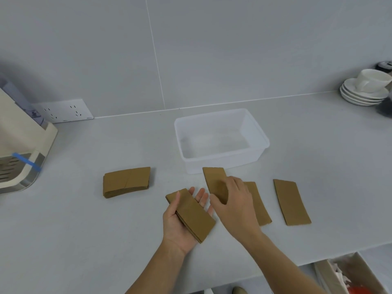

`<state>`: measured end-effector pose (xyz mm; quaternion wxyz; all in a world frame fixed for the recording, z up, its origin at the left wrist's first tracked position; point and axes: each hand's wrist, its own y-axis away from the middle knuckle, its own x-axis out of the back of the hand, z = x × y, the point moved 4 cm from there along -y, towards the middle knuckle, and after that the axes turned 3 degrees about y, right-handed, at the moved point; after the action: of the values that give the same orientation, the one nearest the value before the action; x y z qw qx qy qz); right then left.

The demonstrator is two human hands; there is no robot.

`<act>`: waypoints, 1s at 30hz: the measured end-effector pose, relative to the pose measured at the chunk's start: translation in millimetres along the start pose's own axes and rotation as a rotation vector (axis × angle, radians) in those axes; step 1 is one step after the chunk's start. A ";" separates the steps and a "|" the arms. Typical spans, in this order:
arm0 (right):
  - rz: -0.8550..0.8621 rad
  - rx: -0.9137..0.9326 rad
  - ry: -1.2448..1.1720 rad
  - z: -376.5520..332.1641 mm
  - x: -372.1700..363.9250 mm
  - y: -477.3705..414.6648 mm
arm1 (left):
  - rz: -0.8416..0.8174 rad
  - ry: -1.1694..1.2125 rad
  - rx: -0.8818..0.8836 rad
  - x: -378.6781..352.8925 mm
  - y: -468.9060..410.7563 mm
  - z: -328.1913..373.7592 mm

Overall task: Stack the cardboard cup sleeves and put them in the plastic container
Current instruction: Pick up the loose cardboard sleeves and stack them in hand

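My left hand [180, 228], palm up, holds a small stack of flat brown cardboard sleeves [192, 215]. My right hand [233, 204] pinches another single sleeve [215, 181] just in front of the clear plastic container [263, 136], which holds nothing. A thicker stack of sleeves [127, 181] lies on the counter to the left. Two more single sleeves lie flat to the right: one [259, 205] partly under my right hand, the other [291, 202] further right.
A cream coffee machine [19, 145] with a drip tray stands at the left edge. White saucers with a cup [367, 90] sit at the back right. A wall socket [63, 111] is behind. An open box [352, 274] sits below the counter's front edge.
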<state>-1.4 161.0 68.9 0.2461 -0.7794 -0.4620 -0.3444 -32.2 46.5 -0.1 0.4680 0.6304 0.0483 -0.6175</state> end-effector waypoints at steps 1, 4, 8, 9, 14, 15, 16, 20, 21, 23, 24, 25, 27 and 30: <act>-0.009 0.021 -0.032 -6.0 -0.6 2.5 | -0.005 -0.030 0.000 0.2 0.1 0.5; -0.053 0.075 -0.083 -17.7 -8.3 10.8 | -0.038 -0.082 0.018 0.9 0.5 1.5; -0.136 0.120 -0.069 -22.9 -22.2 19.7 | -0.087 -0.084 0.052 2.3 0.7 1.3; -0.150 0.129 -0.070 -23.3 -25.0 21.3 | -0.099 -0.081 0.051 2.8 0.5 1.4; -0.201 0.156 -0.070 -24.6 -36.7 27.3 | -0.177 -0.071 0.041 0.7 1.4 2.6; -0.204 0.159 -0.078 -24.1 -38.2 27.9 | -0.181 -0.083 0.034 0.1 1.5 2.6; -0.206 0.163 -0.084 -23.5 -39.3 28.4 | -0.178 -0.092 0.021 -0.2 1.3 2.7; -0.228 0.224 -0.024 -21.4 -44.0 29.1 | -0.149 -0.088 -0.033 -1.8 -0.5 2.4; -0.230 0.233 -0.007 -20.5 -44.5 29.0 | -0.147 -0.094 -0.036 -2.7 -0.9 1.4; -0.242 0.238 0.012 -17.5 -44.4 28.3 | -0.138 -0.102 -0.030 -2.8 -2.3 -1.0; -0.249 0.238 0.020 -15.6 -44.1 27.7 | -0.126 -0.106 -0.025 -1.9 -3.1 -2.0; -0.262 0.239 0.026 -13.9 -44.0 27.2 | -0.114 -0.108 -0.017 -0.4 -3.6 -3.1; -0.308 0.237 0.034 -9.7 -41.6 26.4 | -0.082 -0.111 0.003 2.0 -6.7 -7.2; -0.454 0.230 0.055 -6.4 -36.8 22.7 | -0.025 -0.118 0.025 6.2 -10.3 -10.0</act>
<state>4.5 126.0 43.4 0.2622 -0.6129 -0.6542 -0.3572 -30.0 55.6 -12.7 0.4542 0.5982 0.0210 -0.6598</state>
